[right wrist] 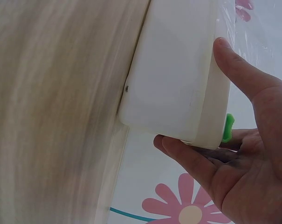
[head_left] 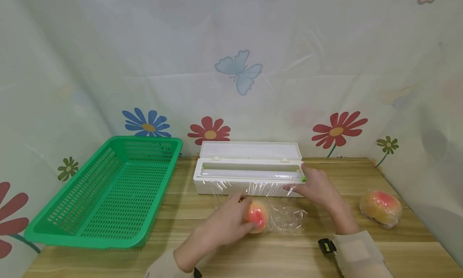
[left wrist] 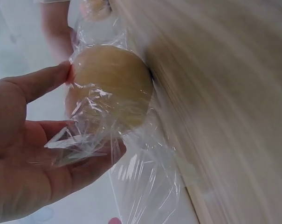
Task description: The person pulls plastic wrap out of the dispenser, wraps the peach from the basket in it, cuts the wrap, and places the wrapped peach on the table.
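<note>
My left hand (head_left: 228,219) holds a round yellow-and-red fruit (head_left: 258,217), which looks like a peach, between thumb and fingers at the table's surface. Clear cling film (left wrist: 92,105) clings around the fruit and bunches against the fingers in the left wrist view. From there the film stretches back to a white cling film dispenser (head_left: 249,185), whose lid (head_left: 249,150) stands raised at the back and whose film roll (head_left: 249,173) shows inside. My right hand (right wrist: 252,140) grips the dispenser's right end, thumb on the front face and fingers around the end, beside a green slider (right wrist: 229,127).
A green perforated basket (head_left: 126,197) stands at the left. Another yellow-and-red fruit (head_left: 381,207), wrapped in film, lies at the right of the wooden table (head_left: 289,254). A flower-printed curtain (head_left: 275,109) encloses the back and sides.
</note>
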{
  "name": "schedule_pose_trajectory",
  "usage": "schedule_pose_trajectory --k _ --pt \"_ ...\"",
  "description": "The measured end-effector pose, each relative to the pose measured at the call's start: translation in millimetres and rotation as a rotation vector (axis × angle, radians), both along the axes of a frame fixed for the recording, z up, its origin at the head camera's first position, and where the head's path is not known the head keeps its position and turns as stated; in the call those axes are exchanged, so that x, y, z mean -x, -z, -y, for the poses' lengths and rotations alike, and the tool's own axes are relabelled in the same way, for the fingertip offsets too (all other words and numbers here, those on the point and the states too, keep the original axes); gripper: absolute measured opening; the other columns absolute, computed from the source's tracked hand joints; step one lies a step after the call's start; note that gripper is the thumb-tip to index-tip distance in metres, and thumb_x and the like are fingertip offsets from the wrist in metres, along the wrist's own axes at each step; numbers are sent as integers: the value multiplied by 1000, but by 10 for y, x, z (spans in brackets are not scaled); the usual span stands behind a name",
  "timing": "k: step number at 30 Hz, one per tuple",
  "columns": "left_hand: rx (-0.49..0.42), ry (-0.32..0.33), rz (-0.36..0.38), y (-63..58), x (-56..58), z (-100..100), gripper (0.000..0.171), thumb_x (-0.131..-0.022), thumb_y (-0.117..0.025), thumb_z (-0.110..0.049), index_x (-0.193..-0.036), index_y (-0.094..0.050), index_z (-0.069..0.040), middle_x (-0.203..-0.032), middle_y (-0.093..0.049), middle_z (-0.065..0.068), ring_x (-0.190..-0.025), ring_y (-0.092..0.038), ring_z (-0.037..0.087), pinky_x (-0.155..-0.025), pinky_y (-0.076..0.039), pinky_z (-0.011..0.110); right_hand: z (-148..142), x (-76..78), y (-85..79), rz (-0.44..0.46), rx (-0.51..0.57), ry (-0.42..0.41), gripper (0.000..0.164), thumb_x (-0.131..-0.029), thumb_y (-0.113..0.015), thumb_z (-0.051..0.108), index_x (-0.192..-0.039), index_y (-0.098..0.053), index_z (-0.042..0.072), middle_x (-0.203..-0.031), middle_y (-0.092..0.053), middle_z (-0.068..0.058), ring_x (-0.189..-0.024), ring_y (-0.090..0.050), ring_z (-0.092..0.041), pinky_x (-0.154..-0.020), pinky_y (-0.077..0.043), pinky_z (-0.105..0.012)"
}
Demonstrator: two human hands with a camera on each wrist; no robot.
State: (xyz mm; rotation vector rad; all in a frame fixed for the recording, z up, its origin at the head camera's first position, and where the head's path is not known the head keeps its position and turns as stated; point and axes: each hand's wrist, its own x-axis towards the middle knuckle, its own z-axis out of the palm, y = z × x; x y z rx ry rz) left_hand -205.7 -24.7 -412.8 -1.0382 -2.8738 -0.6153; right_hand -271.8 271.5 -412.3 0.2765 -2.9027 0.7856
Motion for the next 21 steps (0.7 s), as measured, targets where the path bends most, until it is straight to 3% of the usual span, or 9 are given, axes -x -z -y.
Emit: schedule_pose_trajectory --k 4,9,16,21 --pt "-15 5 -3 -15 25 12 58 -95 -76 -31 -143 -55 -5 -130 -62 10 -120 -59 23 -102 -50 39 0 -2 -12 9 5 0 76 -82 -85 49 -126 -59 -7 -91 -67 -9 -76 -57 -25 -67 -50 -39" --pt "-23 3 19 -26 44 9 49 -97 -74 -30 -138 -59 -8 -123 -66 7 -111 -62 20 -95 -54 38 0 -9 -17 30 18 5 75 -82 -85 50 -124 -59 -6 -88 -65 -8 -75 -56 -23 -64 -48 -35" --pt "5 -36 47 22 52 -26 73 -93 -73 -50 -143 -51 -2 -129 -57 10 -110 -61 21 -95 -54 40 1 -12 -18 18 3 7 83 -82 -84 53 -131 -57 -8 -98 -69 -14 -80 -59 -26 -70 -52 -42" --pt "46 -58 -9 63 82 -60 82 -86 -83 -47 -145 -49 0 -131 -57 13 -118 -60 26 -101 -51 44 -3 -9 -3 7 4 4 83 -83 -84 48 -137 -55 -8 -110 -70 -19 -88 -62 -29 -80 -55 -51"
